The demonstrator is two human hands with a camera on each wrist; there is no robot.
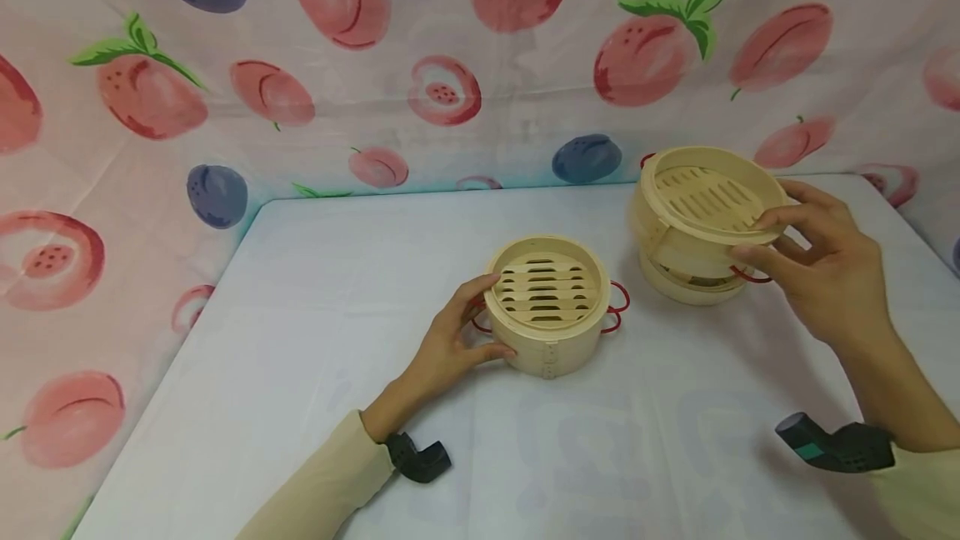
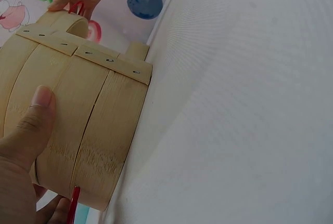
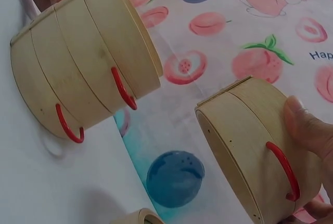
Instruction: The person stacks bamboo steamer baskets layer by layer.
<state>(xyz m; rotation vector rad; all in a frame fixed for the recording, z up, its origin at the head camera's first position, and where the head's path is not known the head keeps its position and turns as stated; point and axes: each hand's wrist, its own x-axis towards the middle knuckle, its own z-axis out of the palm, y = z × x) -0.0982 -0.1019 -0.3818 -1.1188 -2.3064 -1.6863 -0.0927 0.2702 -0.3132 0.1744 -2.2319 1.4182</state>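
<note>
Near the middle of the table stands a stack of bamboo steamer baskets with red side handles and a slatted top. My left hand grips its left side, the thumb on the front wall and the fingers around the far side. At the right, my right hand pinches another steamer basket by its rim and wall, holding it tilted in the air. Beneath it, partly hidden, a low round bamboo piece sits on the table. The right wrist view shows the held basket apart from the stack.
A white cloth covers the table. Behind and to the left hangs a fruit-printed curtain, close to the table's back edge. Black wrist devices are strapped on both arms.
</note>
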